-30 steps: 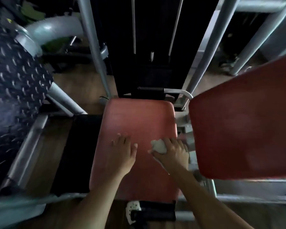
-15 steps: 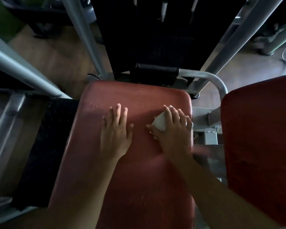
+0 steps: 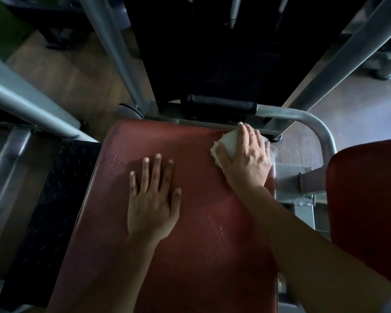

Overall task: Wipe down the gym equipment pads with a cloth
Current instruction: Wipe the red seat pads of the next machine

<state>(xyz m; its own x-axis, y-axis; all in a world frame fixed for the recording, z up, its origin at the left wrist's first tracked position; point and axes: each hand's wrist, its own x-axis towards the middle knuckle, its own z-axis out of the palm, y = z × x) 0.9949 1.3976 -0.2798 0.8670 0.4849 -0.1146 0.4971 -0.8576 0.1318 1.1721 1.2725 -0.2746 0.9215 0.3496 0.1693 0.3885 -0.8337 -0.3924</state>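
Observation:
A red seat pad (image 3: 190, 263) fills the middle of the view, with small water drops on its surface. My left hand (image 3: 152, 202) lies flat on the pad, fingers spread, holding nothing. My right hand (image 3: 246, 161) presses a small white cloth (image 3: 226, 143) onto the pad's far right corner, and the cloth is mostly hidden under the palm and fingers. A second red pad (image 3: 368, 211) stands at the right edge.
A grey metal bar with a black grip (image 3: 221, 106) runs along the pad's far edge and bends down on the right. Grey frame tubes (image 3: 113, 48) rise at the far left and right. A black textured footplate (image 3: 54, 199) lies left of the pad. Wooden floor lies beyond.
My right hand has slid the cloth away from me to the pad's far right corner. My left hand stays flat on the pad. The camera has moved closer to the pad.

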